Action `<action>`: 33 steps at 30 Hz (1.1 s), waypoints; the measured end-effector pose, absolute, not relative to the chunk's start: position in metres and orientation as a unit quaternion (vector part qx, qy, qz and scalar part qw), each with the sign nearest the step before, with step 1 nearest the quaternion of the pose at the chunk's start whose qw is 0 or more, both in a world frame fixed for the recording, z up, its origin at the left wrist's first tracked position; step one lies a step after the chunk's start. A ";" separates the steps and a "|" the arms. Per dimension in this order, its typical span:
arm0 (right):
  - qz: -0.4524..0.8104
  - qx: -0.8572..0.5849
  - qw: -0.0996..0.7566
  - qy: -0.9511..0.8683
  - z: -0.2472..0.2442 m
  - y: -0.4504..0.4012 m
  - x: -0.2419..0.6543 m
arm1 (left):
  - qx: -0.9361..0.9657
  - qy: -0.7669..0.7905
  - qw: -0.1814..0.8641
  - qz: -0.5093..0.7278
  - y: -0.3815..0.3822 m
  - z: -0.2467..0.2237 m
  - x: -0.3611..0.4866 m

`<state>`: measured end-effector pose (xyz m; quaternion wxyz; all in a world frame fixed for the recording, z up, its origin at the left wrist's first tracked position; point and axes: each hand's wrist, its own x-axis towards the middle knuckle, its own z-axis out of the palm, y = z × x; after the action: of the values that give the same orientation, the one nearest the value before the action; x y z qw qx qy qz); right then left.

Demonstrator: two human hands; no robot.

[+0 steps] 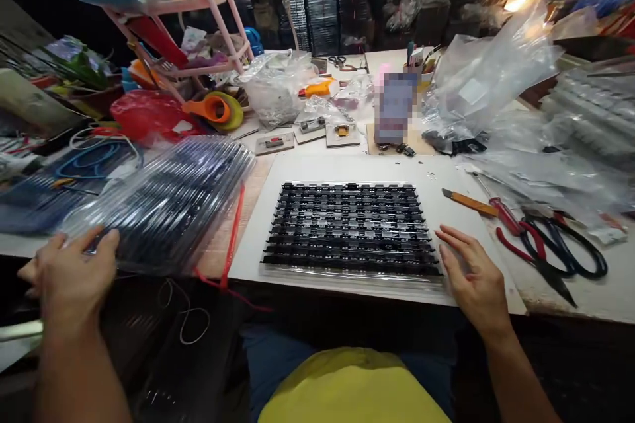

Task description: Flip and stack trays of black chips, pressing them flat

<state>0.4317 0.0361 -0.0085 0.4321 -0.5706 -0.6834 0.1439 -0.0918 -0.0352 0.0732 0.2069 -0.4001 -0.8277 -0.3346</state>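
Observation:
In front of me a clear plastic tray (352, 273) lies flat on a white board (258, 211), filled with rows of small black parts (347, 225). My right hand (473, 274) rests at the tray's right edge, fingers extended and apart, holding nothing. To the left is a stack of clear plastic trays (169, 198), with dark contents showing through. My left hand (82, 268) has its thumb and fingers closed at the near left corner of this stack, on the edge of a clear tray. Its outer fingers are slightly blurred.
Right of the board lie a utility knife (469, 201), a red screwdriver (505, 215), red-handled pliers (526, 244) and black-handled scissors (570, 251). Plastic bags (486, 79) crowd the back right. A pink rack (218, 6) stands back left. A red strap (233, 231) hangs over the front edge.

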 end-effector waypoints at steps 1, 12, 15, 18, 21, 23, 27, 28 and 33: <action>0.136 -0.554 0.430 -0.699 -0.006 0.033 0.429 | -0.403 -0.824 0.228 -0.326 -0.032 0.073 -0.081; -0.004 -0.453 0.238 -0.859 -0.001 0.014 0.398 | -0.711 -0.622 0.001 -0.328 0.022 0.055 0.066; 0.005 -0.462 0.294 -0.837 -0.001 0.021 0.405 | -0.775 -0.582 -0.023 -0.247 0.061 0.054 0.081; 0.030 -0.508 0.372 -0.776 -0.005 0.031 0.413 | -0.828 -0.542 -0.043 -0.136 0.101 0.049 0.105; 0.105 -0.540 0.420 -0.721 -0.011 0.037 0.417 | -0.849 -0.519 -0.074 -0.064 0.131 0.041 0.127; 0.148 -0.552 0.444 -0.690 -0.014 0.038 0.418 | -0.853 -0.512 -0.092 -0.040 0.142 0.036 0.136; 0.179 -0.558 0.472 -0.659 -0.015 0.037 0.420 | -0.856 -0.507 -0.098 -0.026 0.147 0.032 0.143; 0.182 -0.557 0.474 -0.657 -0.015 0.037 0.420 | -0.856 -0.507 -0.098 -0.034 0.146 0.032 0.142; 0.205 -0.561 0.495 -0.631 -0.009 0.035 0.421 | -0.802 -0.565 -0.107 -0.164 0.134 0.043 0.110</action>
<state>0.4208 0.0354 -0.0089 0.4947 -0.5611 -0.6311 0.2055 0.1099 0.1342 0.0432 -0.1072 -0.8017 -0.5649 -0.1636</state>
